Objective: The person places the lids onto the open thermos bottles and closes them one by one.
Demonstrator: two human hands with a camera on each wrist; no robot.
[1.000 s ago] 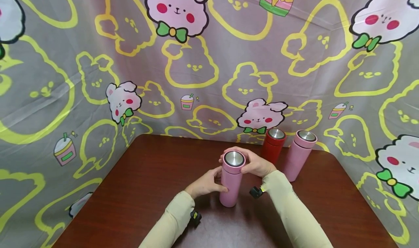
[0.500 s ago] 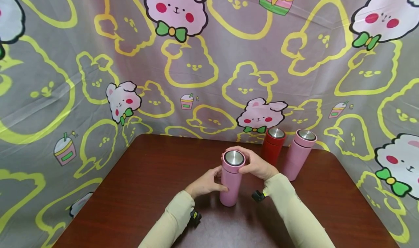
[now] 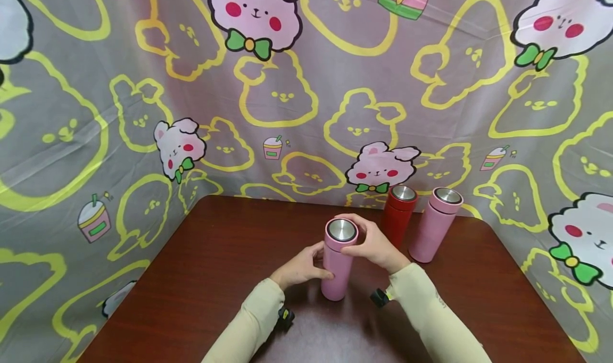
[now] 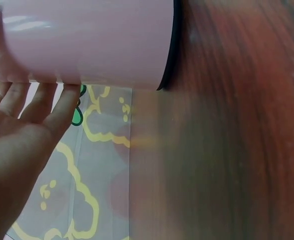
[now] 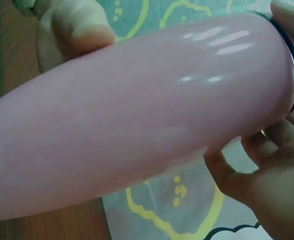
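A pink thermos bottle (image 3: 337, 270) with a steel-topped lid stands upright near the middle of the table. My left hand (image 3: 299, 270) grips its body from the left, thumb across the front. The left wrist view shows that hand's fingers (image 4: 61, 105) along the bottle's side, close to the dark ring at its base. Around the lid (image 3: 341, 243), my right hand (image 3: 375, 246) curls from the right, thumb in front and the other fingers partly hidden behind. In the right wrist view, its fingers (image 5: 227, 172) lie by the dark seam below the lid.
A red thermos bottle (image 3: 399, 216) and a second pink thermos bottle (image 3: 433, 232) stand side by side at the back right of the brown wooden table (image 3: 230, 246). A patterned cloth curtain (image 3: 297, 113) rises behind the table and at its sides.
My right hand has turned round the lid, its thumb sliding left across the front and its wrist shifting slightly right and toward me. The left hand and the bottle stay in place.
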